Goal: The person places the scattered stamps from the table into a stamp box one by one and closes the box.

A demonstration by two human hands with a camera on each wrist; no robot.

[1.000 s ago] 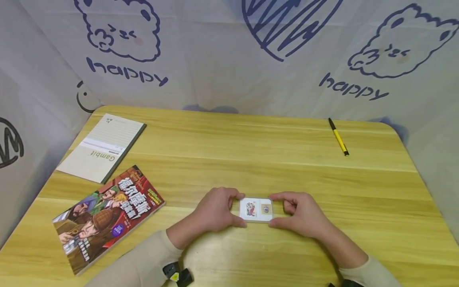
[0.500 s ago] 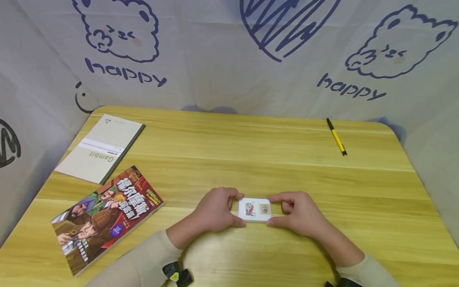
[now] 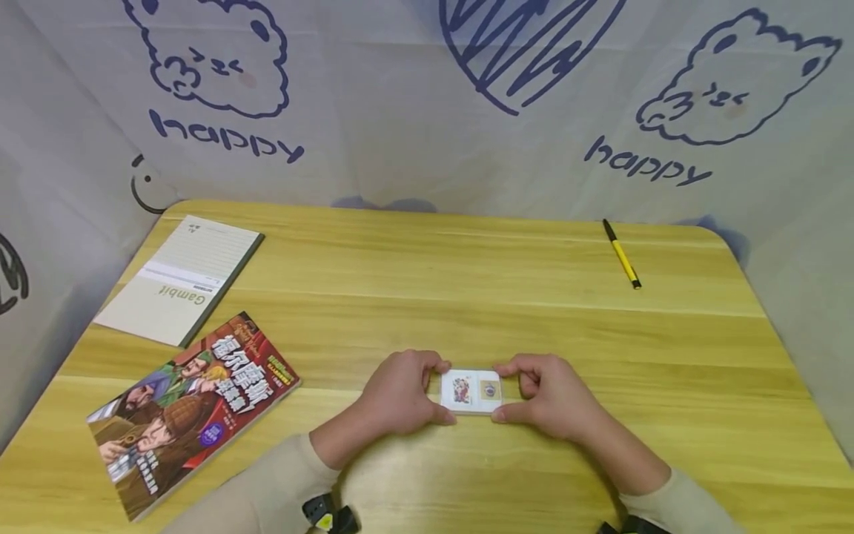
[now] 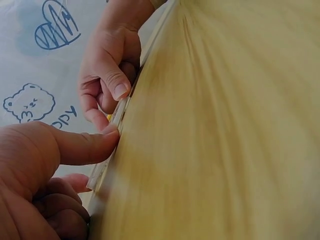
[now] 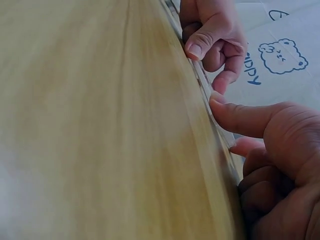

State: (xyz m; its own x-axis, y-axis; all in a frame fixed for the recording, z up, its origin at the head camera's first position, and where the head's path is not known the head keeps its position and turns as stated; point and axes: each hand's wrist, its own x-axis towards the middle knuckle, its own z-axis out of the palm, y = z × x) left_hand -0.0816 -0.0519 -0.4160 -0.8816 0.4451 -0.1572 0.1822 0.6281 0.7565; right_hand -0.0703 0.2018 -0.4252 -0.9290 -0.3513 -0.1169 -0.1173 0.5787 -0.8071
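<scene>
A small flat clear plastic case (image 3: 471, 391) with a white face lies low over the tabletop, between both hands. Two little pictures show on it, a colourful one at the left and a tan square at the right. My left hand (image 3: 403, 393) pinches its left end, thumb at the near edge and index finger at the far edge. At the opposite end, my right hand (image 3: 552, 397) grips it the same way, its other fingers curled under. Both wrist views show the case edge-on, as a thin clear strip (image 4: 102, 170), with thumbs pressed along it.
A comic-style book (image 3: 193, 415) with a red and brown cover lies at the left, below a pale notebook (image 3: 180, 282). A yellow and black pen (image 3: 622, 256) rests at the back right. White printed cloth (image 3: 400, 96) hangs behind the wooden table (image 3: 427, 282).
The head view has drifted a little, so the table and its things sit slightly further left in it. Both hands keep their hold on the case.
</scene>
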